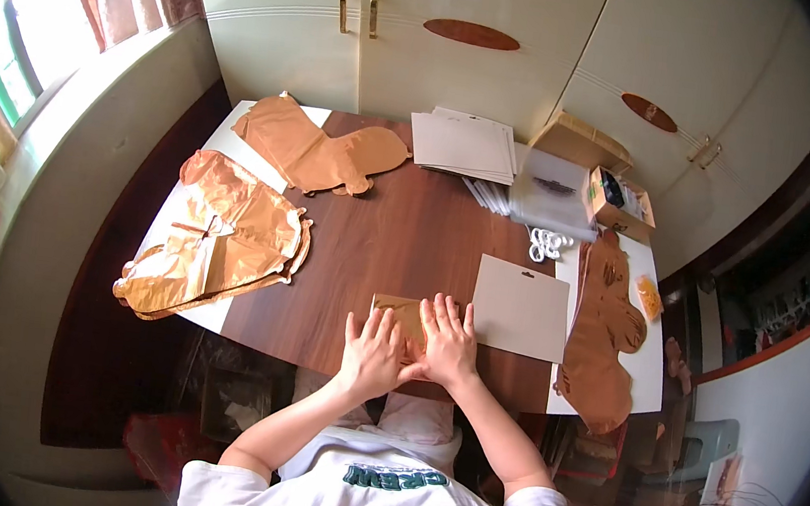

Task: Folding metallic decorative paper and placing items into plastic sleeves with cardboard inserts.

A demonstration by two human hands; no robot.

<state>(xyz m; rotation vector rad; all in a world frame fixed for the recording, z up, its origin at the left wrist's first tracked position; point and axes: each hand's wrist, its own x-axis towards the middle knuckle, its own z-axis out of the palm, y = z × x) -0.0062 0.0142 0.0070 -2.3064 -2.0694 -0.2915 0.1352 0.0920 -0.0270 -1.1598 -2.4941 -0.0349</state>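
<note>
Both my hands lie flat at the table's near edge, fingers stretched out, on a small folded piece of shiny gold-brown foil (405, 311). My left hand (373, 357) presses its left side. My right hand (449, 344) covers its right side, and the two thumbs meet at the near end. Much of the foil is hidden beneath the palms. Just right of my right hand rests a grey-white card (521, 308) with a small hanging slot at its far edge.
Flat brown-gold foil shapes, like deflated balloons, lie at left (226, 243), far left (322, 149) and right (604, 326). Toward the back are stacked cards (464, 147), clear plastic sleeves (547, 191), an open box (626, 215) and white cord (548, 244). An orange packet (650, 298) lies at the right edge.
</note>
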